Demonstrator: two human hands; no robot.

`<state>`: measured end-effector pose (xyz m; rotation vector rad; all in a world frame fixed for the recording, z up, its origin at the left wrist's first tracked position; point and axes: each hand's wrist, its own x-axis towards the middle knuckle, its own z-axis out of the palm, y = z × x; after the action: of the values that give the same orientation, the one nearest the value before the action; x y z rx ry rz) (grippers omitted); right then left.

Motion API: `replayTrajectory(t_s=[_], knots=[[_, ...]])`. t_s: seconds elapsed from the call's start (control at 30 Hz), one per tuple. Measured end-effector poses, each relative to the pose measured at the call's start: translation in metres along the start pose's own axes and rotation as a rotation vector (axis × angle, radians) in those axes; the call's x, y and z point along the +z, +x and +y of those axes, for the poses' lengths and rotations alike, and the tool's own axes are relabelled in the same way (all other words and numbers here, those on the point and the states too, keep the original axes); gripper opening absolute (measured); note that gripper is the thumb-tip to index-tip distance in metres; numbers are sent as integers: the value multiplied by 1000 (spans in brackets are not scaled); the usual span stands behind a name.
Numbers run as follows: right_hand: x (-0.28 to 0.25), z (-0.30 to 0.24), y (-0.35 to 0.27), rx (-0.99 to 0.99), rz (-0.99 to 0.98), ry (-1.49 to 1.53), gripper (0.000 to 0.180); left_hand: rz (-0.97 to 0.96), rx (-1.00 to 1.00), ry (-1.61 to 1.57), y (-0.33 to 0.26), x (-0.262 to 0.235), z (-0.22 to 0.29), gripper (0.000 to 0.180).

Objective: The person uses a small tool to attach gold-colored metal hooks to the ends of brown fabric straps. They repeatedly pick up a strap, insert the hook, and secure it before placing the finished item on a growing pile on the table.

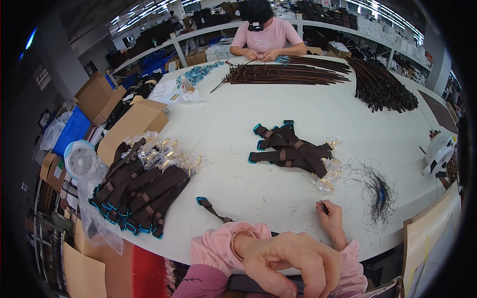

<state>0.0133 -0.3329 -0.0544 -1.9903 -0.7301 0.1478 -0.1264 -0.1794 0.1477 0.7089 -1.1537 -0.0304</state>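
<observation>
White bench [278, 114] spreads ahead of me, with another person seated at its far side. My left hand [293, 260] hangs close under my face, fingers curled loosely, gripping nothing I can see. My right hand [332, 218] rests on the bench edge, fingers pinched on a small dark tool [323, 207]. One brown strap [212, 208] lies just left of my hands, near the big strap pile [139, 191].
</observation>
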Motion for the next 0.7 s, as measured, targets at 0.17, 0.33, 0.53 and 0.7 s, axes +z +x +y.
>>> replayTrajectory(t_s=[0.17,0.33,0.53,0.7], knots=[[1,-4,1,-9,-29,31,12,42,147,-68,-3,3,-17,17],[-1,-1,0,-7,-19,26,12,57,157,-54,-4,1,-18,15],[1,-7,1,-24,-14,5,11,112,216,135,-10,4,-9,15],[-9,1,-3,28,4,-35,11,623,570,699,1,49,-12,23]])
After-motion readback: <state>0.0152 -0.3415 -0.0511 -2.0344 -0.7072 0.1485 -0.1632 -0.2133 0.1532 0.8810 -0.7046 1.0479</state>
